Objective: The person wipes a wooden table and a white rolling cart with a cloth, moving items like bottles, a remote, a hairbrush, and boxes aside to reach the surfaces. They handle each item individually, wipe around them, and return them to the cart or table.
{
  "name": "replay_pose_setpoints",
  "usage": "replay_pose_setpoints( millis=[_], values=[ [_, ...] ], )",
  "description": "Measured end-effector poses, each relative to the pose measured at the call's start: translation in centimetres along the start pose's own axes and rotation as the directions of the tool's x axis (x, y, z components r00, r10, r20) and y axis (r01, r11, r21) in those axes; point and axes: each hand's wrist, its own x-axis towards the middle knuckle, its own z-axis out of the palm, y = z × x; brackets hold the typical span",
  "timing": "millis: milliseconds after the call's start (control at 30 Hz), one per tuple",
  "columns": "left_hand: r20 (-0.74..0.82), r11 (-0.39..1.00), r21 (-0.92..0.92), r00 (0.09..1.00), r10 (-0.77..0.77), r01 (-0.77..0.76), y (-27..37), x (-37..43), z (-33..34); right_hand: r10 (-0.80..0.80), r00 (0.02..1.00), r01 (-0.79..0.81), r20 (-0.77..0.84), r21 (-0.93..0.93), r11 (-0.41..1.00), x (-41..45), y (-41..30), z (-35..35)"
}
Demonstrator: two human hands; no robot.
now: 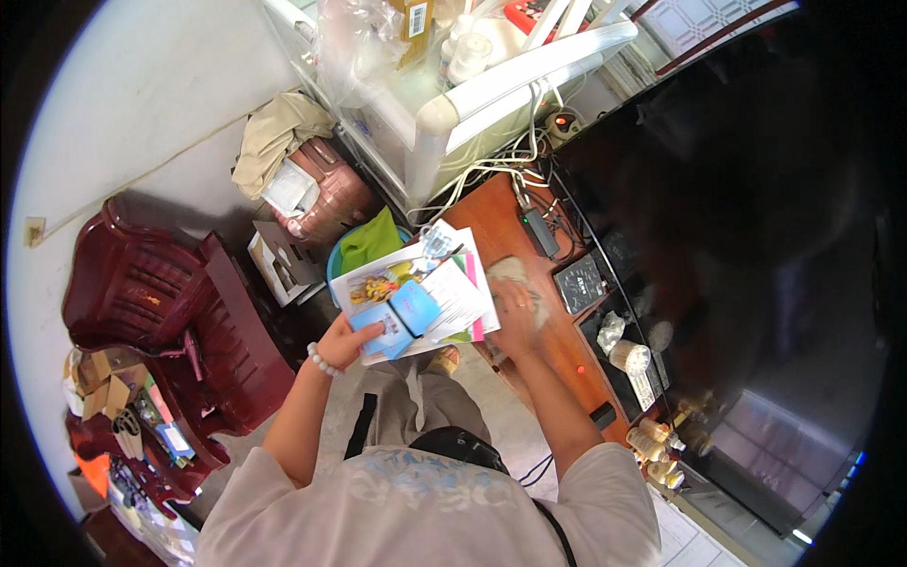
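Observation:
My left hand [348,341], with a beaded bracelet at its wrist, grips a stack of papers [351,289] with blue cards [415,306] on top, thumb over the cards. A white printed sheet [453,298] and a small clear item with a blue pattern [437,242] also lie on the stack. My right hand [516,315] is on a greyish cloth [509,269] on the brown wooden cabinet top [489,212], just right of the papers. It looks blurred, its fingers over the cloth.
A black power adapter [540,232], cables, a black box [579,283] and a remote control [641,386] lie along the cabinet before a large dark screen [744,234]. Plastic bottles [648,443] stand lower right. Left are a blue tub [334,266], a suitcase [336,184] and a dark red wooden bench [234,340].

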Motion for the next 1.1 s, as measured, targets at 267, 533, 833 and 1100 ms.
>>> replay_pose_setpoints(
  millis=[267, 533, 833, 1100],
  values=[
    [-0.131, 0.997, 0.017, 0.988, 0.083, -0.081, -1.7, -2.3, -1.4, -0.05, 0.921, -0.007, -0.387, -0.145, 0.989, 10.2, -2.2, 7.2],
    [-0.055, 0.994, 0.081, 0.995, 0.08, -0.076, -1.6, -2.5, 0.3, 0.037, 0.972, -0.024, -0.234, 0.058, 0.998, 7.4, 0.1, 1.0],
    [0.039, 0.975, 0.192, 0.992, -0.12, 0.11, -8.8, 2.6, 6.0, 0.555, 0.792, -0.579, -0.254, -0.021, 0.815, -17.4, -0.3, -1.1],
    [0.277, 0.851, 0.463, 0.871, -0.405, 0.248, -16.2, 9.5, 14.5, 0.888, 0.398, -0.794, -0.229, 0.399, 0.459, -28.1, -4.4, -3.1]
  ],
)
